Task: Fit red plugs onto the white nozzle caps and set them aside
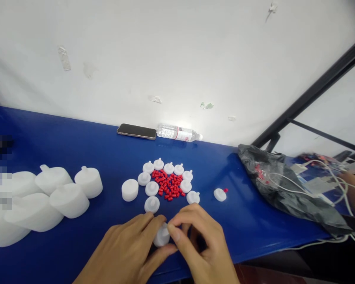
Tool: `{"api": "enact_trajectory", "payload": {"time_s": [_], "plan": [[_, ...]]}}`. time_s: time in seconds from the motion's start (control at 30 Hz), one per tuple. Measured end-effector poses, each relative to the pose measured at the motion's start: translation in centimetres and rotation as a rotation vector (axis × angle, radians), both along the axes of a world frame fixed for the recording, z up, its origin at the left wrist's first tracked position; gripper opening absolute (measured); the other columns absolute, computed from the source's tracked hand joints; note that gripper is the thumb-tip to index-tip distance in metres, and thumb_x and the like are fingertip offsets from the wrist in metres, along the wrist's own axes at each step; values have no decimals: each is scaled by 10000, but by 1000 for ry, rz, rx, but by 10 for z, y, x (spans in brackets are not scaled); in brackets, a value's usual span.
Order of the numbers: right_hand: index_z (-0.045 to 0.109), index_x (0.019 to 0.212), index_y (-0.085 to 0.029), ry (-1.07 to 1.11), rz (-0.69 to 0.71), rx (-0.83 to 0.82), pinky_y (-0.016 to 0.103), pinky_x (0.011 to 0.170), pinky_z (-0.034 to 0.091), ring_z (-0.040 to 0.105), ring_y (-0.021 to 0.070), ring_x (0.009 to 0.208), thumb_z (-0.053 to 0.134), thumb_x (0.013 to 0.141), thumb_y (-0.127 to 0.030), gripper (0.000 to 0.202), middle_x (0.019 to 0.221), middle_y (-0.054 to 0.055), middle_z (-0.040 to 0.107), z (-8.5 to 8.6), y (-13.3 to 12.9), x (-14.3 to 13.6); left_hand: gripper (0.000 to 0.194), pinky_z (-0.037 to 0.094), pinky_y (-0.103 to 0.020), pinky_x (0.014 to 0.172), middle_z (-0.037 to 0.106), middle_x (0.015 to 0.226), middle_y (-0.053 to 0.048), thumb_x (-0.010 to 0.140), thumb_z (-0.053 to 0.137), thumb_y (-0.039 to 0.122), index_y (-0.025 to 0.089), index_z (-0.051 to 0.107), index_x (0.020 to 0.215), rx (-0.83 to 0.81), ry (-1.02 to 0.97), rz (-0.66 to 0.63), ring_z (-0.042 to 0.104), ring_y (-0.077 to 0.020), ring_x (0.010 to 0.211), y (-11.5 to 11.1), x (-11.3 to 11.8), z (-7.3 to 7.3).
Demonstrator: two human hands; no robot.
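At the table's front edge, my left hand (130, 242) is closed around a white plastic nozzle cap (161, 236). My right hand (199, 240) pinches thumb and forefinger together at the cap's right side; what lies between those fingertips is hidden. Just beyond my hands, several white nozzle caps (152, 188) form an arc around a pile of small red plastic sleeves (169, 184). To the right, a separate white cap (219, 194) lies with a red sleeve (225, 190) at its tip. Left of the arc stands a short white cylinder (130, 190).
Several large white cylindrical pieces (69, 200) crowd the left of the blue table (106, 154). A phone (136, 131) and a lying water bottle (177, 132) rest against the wall. On the right are a dark plastic bag (284, 197), cables and a black metal frame (313, 83).
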State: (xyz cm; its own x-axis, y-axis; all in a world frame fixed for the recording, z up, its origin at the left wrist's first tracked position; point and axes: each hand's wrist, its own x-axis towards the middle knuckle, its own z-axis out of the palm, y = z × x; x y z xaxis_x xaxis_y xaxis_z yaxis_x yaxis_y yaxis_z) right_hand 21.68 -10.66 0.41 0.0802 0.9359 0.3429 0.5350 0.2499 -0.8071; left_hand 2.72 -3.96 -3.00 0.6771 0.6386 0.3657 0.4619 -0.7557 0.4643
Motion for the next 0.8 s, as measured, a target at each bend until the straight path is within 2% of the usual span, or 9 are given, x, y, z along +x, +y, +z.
{"api": "enact_trajectory", "payload": {"time_s": [0.1,0.3,0.53,0.7,0.8], "plan": [[765,947,-267,45,1,-37,214,562,461,625,111,667,694,989,-263,83,881,-9,713,-1,0,-1,249,581,-208,640,764,885,15,1080,529,458,267,685,1041,9,-42,-9,760,-152,737,0,2,5],[765,953,-262,120,-85,-66,194,521,444,624,109,605,688,1005,-333,117,724,-32,688,-5,-3,-2,210,587,-201,654,762,909,14,1080,540,425,277,688,1068,-18,-16,14,762,-148,742,-1,1,5],[783,941,-276,79,-66,-77,187,525,438,629,105,619,698,999,-347,124,754,-31,714,-4,-4,-2,234,597,-204,686,760,917,5,1089,516,413,280,703,1046,-20,3,-11,765,-154,777,-2,0,5],[792,964,-260,126,-63,-203,205,560,459,630,119,619,680,1010,-437,214,732,-16,730,-4,-7,2,249,611,-213,715,781,978,-1,1098,494,428,286,696,1130,-23,5,-8,778,-161,817,-3,0,3],[777,985,-231,226,-32,-280,232,599,473,658,132,628,669,1012,-496,288,748,3,742,-3,-7,5,301,621,-229,692,792,996,-11,1117,437,433,279,695,1140,47,21,3,784,-165,792,-2,1,2]]}}
